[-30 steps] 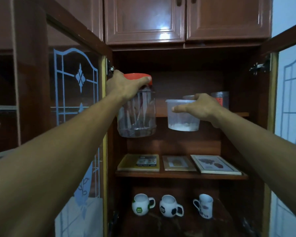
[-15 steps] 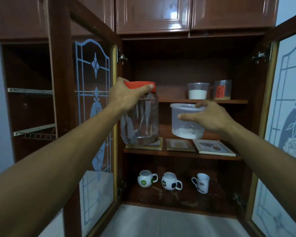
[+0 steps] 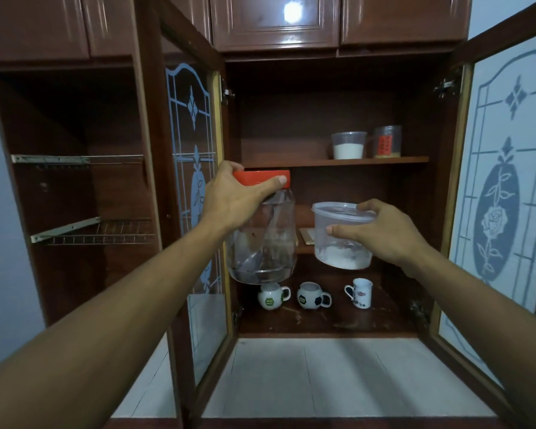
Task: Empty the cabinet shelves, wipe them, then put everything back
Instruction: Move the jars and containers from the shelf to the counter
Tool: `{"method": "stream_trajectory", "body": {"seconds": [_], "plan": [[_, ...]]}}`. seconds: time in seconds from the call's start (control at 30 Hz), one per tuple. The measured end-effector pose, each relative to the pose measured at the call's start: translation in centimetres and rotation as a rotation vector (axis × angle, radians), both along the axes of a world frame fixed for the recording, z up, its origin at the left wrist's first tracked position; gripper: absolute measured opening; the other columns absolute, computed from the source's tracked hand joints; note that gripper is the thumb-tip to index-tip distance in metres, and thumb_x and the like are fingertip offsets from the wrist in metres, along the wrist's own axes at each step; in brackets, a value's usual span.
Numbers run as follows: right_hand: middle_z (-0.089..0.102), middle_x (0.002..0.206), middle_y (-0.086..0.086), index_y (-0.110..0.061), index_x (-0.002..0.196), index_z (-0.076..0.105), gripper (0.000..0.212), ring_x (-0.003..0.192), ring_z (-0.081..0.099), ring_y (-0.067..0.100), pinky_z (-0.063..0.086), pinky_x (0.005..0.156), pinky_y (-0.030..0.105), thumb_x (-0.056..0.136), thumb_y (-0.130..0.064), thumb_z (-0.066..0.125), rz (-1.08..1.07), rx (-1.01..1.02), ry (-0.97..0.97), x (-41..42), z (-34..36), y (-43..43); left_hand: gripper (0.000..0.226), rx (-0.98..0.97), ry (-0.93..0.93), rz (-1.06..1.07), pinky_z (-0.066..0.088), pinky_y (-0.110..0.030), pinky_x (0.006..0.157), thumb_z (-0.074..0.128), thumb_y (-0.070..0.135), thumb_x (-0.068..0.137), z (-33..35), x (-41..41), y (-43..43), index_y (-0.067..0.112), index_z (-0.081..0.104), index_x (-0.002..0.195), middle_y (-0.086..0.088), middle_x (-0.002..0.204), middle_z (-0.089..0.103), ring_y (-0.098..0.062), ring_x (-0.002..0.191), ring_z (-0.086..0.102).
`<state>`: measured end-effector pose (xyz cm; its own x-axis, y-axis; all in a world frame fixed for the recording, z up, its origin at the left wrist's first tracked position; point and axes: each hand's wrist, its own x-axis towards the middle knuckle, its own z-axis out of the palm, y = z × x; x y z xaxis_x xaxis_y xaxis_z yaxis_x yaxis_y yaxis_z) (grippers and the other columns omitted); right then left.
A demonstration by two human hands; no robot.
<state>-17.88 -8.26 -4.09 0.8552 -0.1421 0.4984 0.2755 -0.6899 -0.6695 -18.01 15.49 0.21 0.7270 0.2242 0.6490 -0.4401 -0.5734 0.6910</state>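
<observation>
Centre-left, the left hand grips the red lid of a clear jar, held in front of the open cabinet. Right of it, the right hand grips a tub holding white powder. Upper right, 2 containers stand on the top shelf; 3 mugs stand below.

Before the cabinet, my left hand holds a jar left of the tub in my right hand; two containers stand on the top shelf, three mugs on the bottom shelf.
</observation>
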Motion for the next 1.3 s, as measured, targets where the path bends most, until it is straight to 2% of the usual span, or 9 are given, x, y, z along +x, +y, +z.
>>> {"method": "stream_trajectory", "body": {"seconds": [0.2, 0.33, 0.5, 0.63, 0.77, 0.97, 1.07, 1.2, 1.3], "plan": [[0.05, 0.139, 0.004, -0.017, 0.136, 0.05, 0.093, 0.111, 0.054, 0.019, 0.05, 0.091, 0.034, 0.06, -0.06, 0.081, 0.015, 0.017, -0.017, -2.6, -1.5, 0.6, 0.082, 0.014, 0.009, -0.012, 0.047, -0.024, 0.078, 0.075, 0.062, 0.069, -1.5, -3.0, 0.4, 0.022, 0.04, 0.132, 0.007, 0.114, 0.045, -0.014, 0.103, 0.05], [0.049, 0.14, 0.005, -0.02, 0.136, 0.05, 0.099, 0.118, 0.054, 0.023, 0.052, 0.092, 0.038, 0.055, -0.066, 0.079, 0.036, -0.018, -0.01, -4.2, -2.7, 0.9, 0.081, 0.01, 0.005, 0.003, 0.041, -0.022, 0.077, 0.074, 0.06, 0.07, -2.9, -5.3, 0.7, 0.022, 0.04, 0.134, 0.008, 0.115, 0.043, -0.012, 0.102, 0.047], [0.05, 0.139, 0.004, -0.017, 0.137, 0.05, 0.093, 0.117, 0.054, 0.02, 0.047, 0.083, 0.026, 0.06, -0.058, 0.083, 0.085, -0.038, -0.05, -6.3, -3.6, 1.6, 0.078, -0.035, 0.014, -0.002, 0.043, -0.016, 0.072, 0.076, 0.059, 0.069, -4.6, -8.4, 1.4, 0.023, 0.043, 0.13, 0.007, 0.116, 0.047, -0.013, 0.103, 0.051], [0.05, 0.14, 0.002, -0.018, 0.137, 0.05, 0.093, 0.122, 0.051, 0.02, 0.042, 0.082, 0.023, 0.061, -0.059, 0.082, 0.102, -0.057, -0.032, -8.1, -4.7, 2.9, 0.076, -0.037, 0.027, 0.015, 0.05, -0.026, 0.084, 0.076, 0.061, 0.067, -5.5, -10.6, 3.0, 0.027, 0.044, 0.126, 0.006, 0.117, 0.05, -0.014, 0.104, 0.054], [0.048, 0.142, 0.003, -0.019, 0.137, 0.051, 0.091, 0.123, 0.05, 0.021, 0.042, 0.083, 0.025, 0.062, -0.059, 0.082, 0.09, -0.077, -0.032, -9.7, -5.3, 4.4, 0.079, -0.054, 0.042, 0.006, 0.047, -0.024, 0.081, 0.076, 0.062, 0.065, -6.2, -12.4, 4.6, 0.027, 0.043, 0.127, 0.007, 0.119, 0.049, -0.014, 0.105, 0.053], [0.05, 0.139, 0.003, -0.02, 0.136, 0.051, 0.092, 0.118, 0.053, 0.021, 0.051, 0.085, 0.032, 0.059, -0.061, 0.082, 0.081, -0.061, -0.016, -11.6, -6.2, 8.6, 0.078, -0.056, 0.046, -0.009, 0.046, -0.016, 0.072, 0.077, 0.058, 0.066, -6.5, -15.5, 9.3, 0.026, 0.044, 0.128, 0.006, 0.121, 0.052, -0.014, 0.107, 0.054], [0.049, 0.139, 0.003, -0.02, 0.136, 0.051, 0.093, 0.117, 0.052, 0.02, 0.051, 0.085, 0.032, 0.059, -0.061, 0.082, 0.095, -0.038, 0.0, -12.6, -6.4, 11.3, 0.077, -0.031, 0.056, 0.019, 0.047, -0.021, 0.079, 0.076, 0.059, 0.067, -6.4, -16.8, 12.5, 0.026, 0.044, 0.129, 0.005, 0.119, 0.051, -0.015, 0.106, 0.054], [0.05, 0.135, 0.001, -0.02, 0.135, 0.053, 0.087, 0.102, 0.049, 0.011, 0.043, 0.077, 0.025, 0.062, -0.055, 0.085, 0.152, 0.022, 0.006, -13.5, -7.1, 15.7, 0.076, -0.019, 0.043, 0.079, 0.048, -0.026, 0.085, 0.076, 0.061, 0.066, -6.6, -17.7, 17.4, 0.027, 0.045, 0.126, 0.005, 0.117, 0.052, -0.015, 0.104, 0.054], [0.05, 0.134, 0.0, -0.022, 0.134, 0.051, 0.09, 0.104, 0.053, 0.013, 0.053, 0.077, 0.031, 0.058, -0.058, 0.084, 0.187, 0.039, 0.058, -13.3, -8.0, 18.7, 0.074, -0.029, 0.046, 0.103, 0.047, -0.025, 0.082, 0.077, 0.061, 0.066, -7.3, -18.0, 20.5, 0.029, 0.043, 0.123, 0.007, 0.115, 0.05, -0.015, 0.101, 0.053]]}}
